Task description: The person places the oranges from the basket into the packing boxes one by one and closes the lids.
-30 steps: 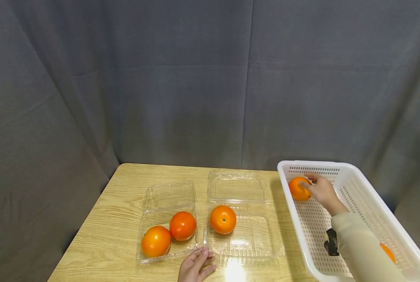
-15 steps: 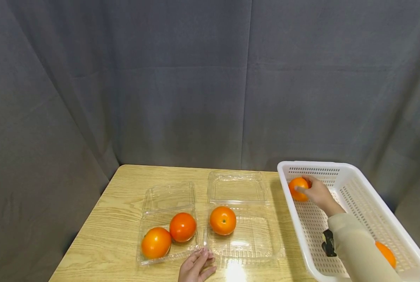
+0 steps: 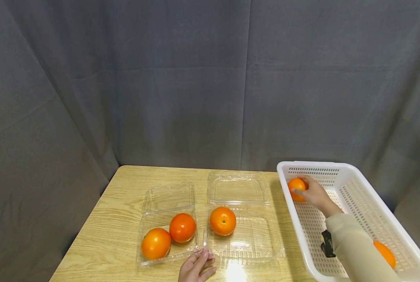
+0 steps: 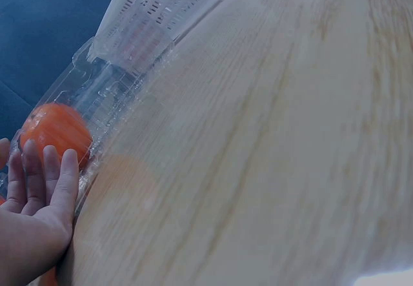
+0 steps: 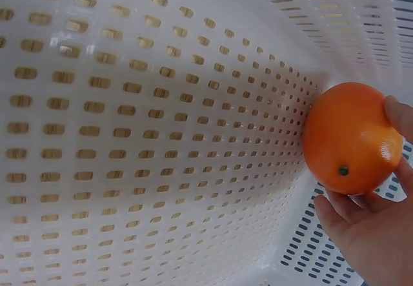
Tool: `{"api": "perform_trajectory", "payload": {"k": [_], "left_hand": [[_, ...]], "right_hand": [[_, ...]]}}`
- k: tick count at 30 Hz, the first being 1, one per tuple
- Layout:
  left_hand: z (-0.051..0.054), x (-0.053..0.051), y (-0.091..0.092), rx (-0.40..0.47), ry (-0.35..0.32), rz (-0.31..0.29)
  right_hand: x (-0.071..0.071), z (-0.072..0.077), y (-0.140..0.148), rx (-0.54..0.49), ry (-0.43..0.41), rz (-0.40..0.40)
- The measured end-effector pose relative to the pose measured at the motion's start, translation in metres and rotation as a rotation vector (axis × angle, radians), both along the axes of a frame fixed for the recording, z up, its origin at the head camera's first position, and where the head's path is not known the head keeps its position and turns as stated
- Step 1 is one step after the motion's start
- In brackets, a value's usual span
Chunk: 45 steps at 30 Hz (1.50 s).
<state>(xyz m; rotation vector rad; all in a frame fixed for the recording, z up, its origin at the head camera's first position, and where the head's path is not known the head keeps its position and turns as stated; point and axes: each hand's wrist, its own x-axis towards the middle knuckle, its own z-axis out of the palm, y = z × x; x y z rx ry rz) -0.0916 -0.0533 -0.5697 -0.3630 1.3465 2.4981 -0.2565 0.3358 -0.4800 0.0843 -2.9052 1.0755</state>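
Inside the white basket [image 3: 293,223], at its back left corner, my right hand [image 3: 319,196] curls its fingers round an orange fruit [image 3: 296,189]. The right wrist view shows this fruit [image 5: 348,137] against the perforated wall, fingers [image 5: 332,218] below it. My left hand [image 3: 197,266] touches the front edges of two open clear containers where they meet; its fingers look nearly straight in the left wrist view [image 4: 45,195]. The left container [image 3: 167,197] holds two orange-red fruits [image 3: 156,243], [image 3: 182,227]; the right one [image 3: 252,231] has one fruit [image 3: 222,221] at its left side.
Another orange fruit [image 3: 385,253] lies in the basket's front right, partly behind the right sleeve [image 3: 357,246]. A black device [image 3: 327,243] is at that wrist. Both container lids lie folded back on the wooden table [image 3: 125,207]. Grey curtains [image 3: 181,98] stand behind.
My right hand has moved slightly left and its fingers have closed round the fruit in the basket corner. The front right fruit shows more beside the sleeve. The left hand has stayed in place.
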Motion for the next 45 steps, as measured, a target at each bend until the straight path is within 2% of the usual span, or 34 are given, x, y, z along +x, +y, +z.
{"api": "perform_trajectory", "payload": {"k": [10, 21, 32, 40, 45], "left_hand": [[0.001, 0.0, 0.0, -0.007, 0.011, -0.009], [0.004, 0.0, -0.001, -0.027, 0.008, -0.017], [0.004, 0.0, -0.001, -0.022, 0.011, -0.016], [0.003, 0.001, 0.0, -0.011, 0.014, -0.013], [0.003, 0.0, 0.0, -0.004, 0.02, -0.014]], "right_hand": [[0.002, 0.002, -0.004, 0.02, -0.007, -0.01], [0.004, 0.011, -0.005, 0.068, -0.031, -0.057], [0.014, 0.031, -0.007, 0.153, -0.013, -0.076], [0.018, 0.042, -0.006, 0.161, -0.006, -0.104], [0.023, 0.05, -0.007, 0.155, 0.036, -0.109]]}}
